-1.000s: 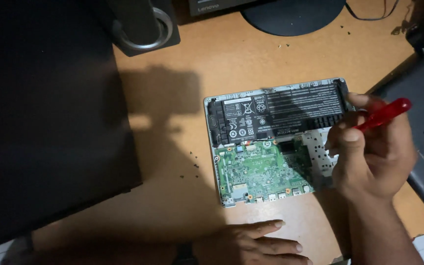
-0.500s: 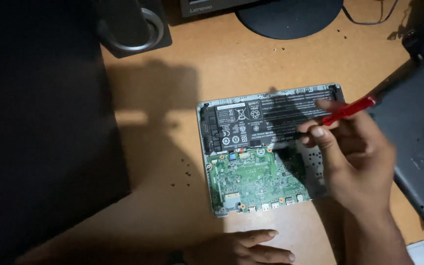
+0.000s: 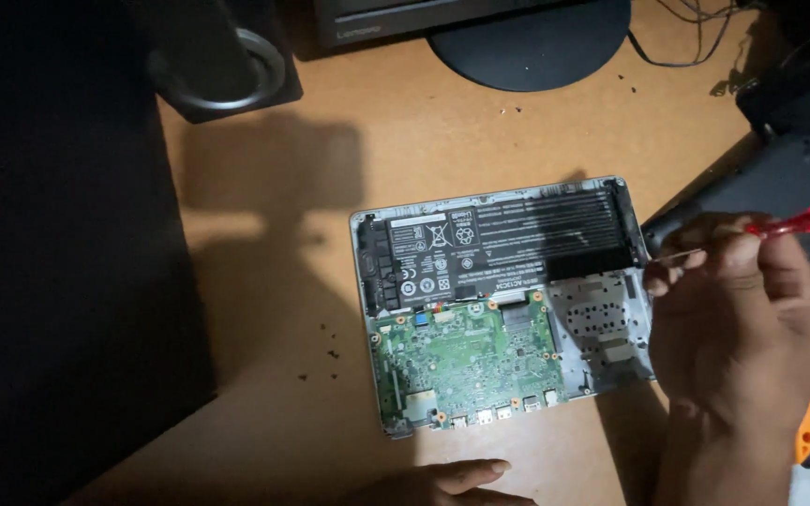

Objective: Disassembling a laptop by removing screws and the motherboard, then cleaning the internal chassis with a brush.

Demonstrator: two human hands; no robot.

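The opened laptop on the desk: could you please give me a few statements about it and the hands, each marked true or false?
1. The right hand holds a red-handled screwdriver. True.
2. The laptop shows a green circuit board. True.
3. The left hand grips the black battery. False: it rests on the wooden desk, below the laptop.
4. The circuit board lies above the battery in the picture. False: it lies below it.

labels we see

a black-and-white rectangular label covers the battery; a monitor's dark lower edge shows above.
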